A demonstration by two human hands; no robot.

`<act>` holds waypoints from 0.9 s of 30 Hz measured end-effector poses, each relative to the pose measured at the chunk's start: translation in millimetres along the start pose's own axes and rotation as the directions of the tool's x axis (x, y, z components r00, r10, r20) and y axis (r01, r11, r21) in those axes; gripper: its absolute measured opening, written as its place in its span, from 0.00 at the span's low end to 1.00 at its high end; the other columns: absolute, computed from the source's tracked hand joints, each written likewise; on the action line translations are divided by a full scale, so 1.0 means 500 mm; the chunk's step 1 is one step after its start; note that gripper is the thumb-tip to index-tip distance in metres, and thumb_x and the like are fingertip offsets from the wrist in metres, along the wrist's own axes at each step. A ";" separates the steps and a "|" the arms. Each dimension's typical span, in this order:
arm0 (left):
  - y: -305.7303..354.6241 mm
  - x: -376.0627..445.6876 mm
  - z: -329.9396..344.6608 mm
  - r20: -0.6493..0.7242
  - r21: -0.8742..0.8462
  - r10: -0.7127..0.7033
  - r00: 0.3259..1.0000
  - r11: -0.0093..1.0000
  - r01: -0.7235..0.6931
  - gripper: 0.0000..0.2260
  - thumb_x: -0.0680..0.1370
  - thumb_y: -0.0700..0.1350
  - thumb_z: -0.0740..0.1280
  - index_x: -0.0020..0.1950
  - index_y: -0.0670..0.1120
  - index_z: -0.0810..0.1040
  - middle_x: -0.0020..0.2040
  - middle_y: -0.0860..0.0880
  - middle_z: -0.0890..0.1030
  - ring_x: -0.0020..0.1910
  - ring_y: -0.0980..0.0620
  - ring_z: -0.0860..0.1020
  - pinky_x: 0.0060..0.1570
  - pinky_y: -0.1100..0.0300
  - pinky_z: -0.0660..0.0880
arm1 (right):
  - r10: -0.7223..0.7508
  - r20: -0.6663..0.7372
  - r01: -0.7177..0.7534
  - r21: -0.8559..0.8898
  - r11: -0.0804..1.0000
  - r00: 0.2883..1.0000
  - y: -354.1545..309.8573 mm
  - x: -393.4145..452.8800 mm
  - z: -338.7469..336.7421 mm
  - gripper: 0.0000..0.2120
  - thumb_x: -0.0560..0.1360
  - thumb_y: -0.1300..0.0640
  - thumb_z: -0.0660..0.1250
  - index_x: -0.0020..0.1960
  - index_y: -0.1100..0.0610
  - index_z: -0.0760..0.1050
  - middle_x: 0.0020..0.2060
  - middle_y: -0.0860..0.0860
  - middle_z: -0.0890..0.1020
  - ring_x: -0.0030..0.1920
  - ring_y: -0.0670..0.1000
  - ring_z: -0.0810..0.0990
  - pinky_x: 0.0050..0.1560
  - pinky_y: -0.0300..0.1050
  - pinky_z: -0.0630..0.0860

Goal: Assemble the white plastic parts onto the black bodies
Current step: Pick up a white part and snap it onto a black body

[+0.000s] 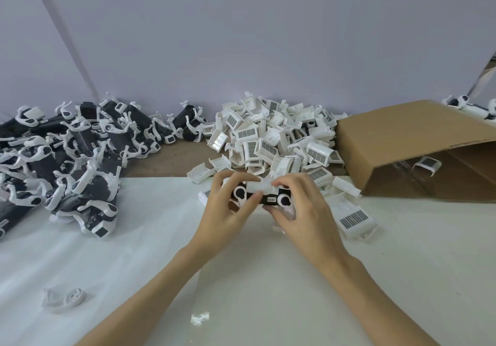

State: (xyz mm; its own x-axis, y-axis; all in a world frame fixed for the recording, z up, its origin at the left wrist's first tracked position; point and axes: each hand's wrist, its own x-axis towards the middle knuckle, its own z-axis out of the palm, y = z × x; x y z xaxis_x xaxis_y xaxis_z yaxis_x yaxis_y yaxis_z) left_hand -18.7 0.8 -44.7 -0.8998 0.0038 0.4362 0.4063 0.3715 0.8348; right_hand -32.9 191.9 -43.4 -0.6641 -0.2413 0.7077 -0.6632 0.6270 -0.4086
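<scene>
A black body (269, 198) is held crosswise between both hands, above the white sheet (134, 251) that covers the near part of the table, just in front of the heap of white plastic parts (273, 141). A white plastic part (257, 186) sits along the body's top edge. The body carries a round white ring at each end and a small label on its near face.

The left hand (228, 211) grips the body's left end, fingers curled over the top and the thumb laid across the near face toward the label. The right hand (300, 208) grips the right end, its fingers curled down onto the white part and round the far side, the thumb under the body. So the body spans the gap between the two grips, its middle bare and its ends covered.

Behind the body, the heap runs back to the wall (241, 50); loose pieces from it lie just right of the right hand. Right of the heap, a cardboard box (402, 136) lies on its side with one white piece inside. Well to the left of the body, a pile of black bodies with white pieces fitted (67, 157) spreads over table and sheet. Near left of the body, a lone white round piece (64, 298) lies on the sheet.
</scene>
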 end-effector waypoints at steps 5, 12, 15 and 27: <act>-0.009 -0.001 -0.013 0.079 0.000 0.012 0.997 1.000 -0.012 0.13 0.82 0.46 0.73 0.65 0.58 0.79 0.65 0.54 0.71 0.58 0.51 0.78 0.48 0.49 0.83 | 0.007 0.018 -0.007 0.025 1.000 1.000 0.012 -0.004 0.004 0.23 0.75 0.55 0.78 0.68 0.55 0.78 0.62 0.47 0.80 0.64 0.50 0.79 0.61 0.48 0.79; -0.003 -0.002 -0.008 0.030 0.016 0.068 0.997 0.998 -0.068 0.10 0.81 0.47 0.72 0.62 0.56 0.80 0.62 0.51 0.76 0.57 0.48 0.77 0.49 0.47 0.80 | 0.029 0.025 -0.031 0.099 0.995 0.999 0.010 -0.001 0.013 0.30 0.74 0.58 0.79 0.72 0.43 0.73 0.57 0.38 0.81 0.61 0.32 0.72 0.59 0.32 0.72; -0.003 0.000 -0.011 0.033 0.046 0.124 0.992 0.991 -0.125 0.11 0.82 0.44 0.74 0.63 0.53 0.81 0.63 0.50 0.75 0.62 0.48 0.77 0.51 0.48 0.80 | 0.042 0.079 -0.058 0.219 0.974 0.996 0.013 0.003 0.010 0.29 0.75 0.58 0.78 0.72 0.45 0.74 0.57 0.40 0.80 0.64 0.42 0.77 0.64 0.38 0.73; -0.011 0.007 -0.024 0.404 0.514 0.603 0.688 0.472 -0.716 0.16 0.85 0.42 0.69 0.71 0.53 0.71 0.83 0.39 0.59 0.83 0.41 0.61 0.75 0.39 0.65 | 0.230 0.534 -0.565 0.635 0.527 0.814 0.051 0.020 -0.048 0.13 0.78 0.44 0.70 0.57 0.51 0.82 0.50 0.48 0.85 0.50 0.46 0.85 0.47 0.39 0.81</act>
State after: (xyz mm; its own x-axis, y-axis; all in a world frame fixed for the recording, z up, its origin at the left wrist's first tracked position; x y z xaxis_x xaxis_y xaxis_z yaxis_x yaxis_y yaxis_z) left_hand -22.5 -12.3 -43.9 -0.4385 0.6020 0.6674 0.7543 0.6502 -0.0908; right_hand -48.4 223.3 -33.0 -0.8770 -0.4477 0.1746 -0.1934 -0.0037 -0.9811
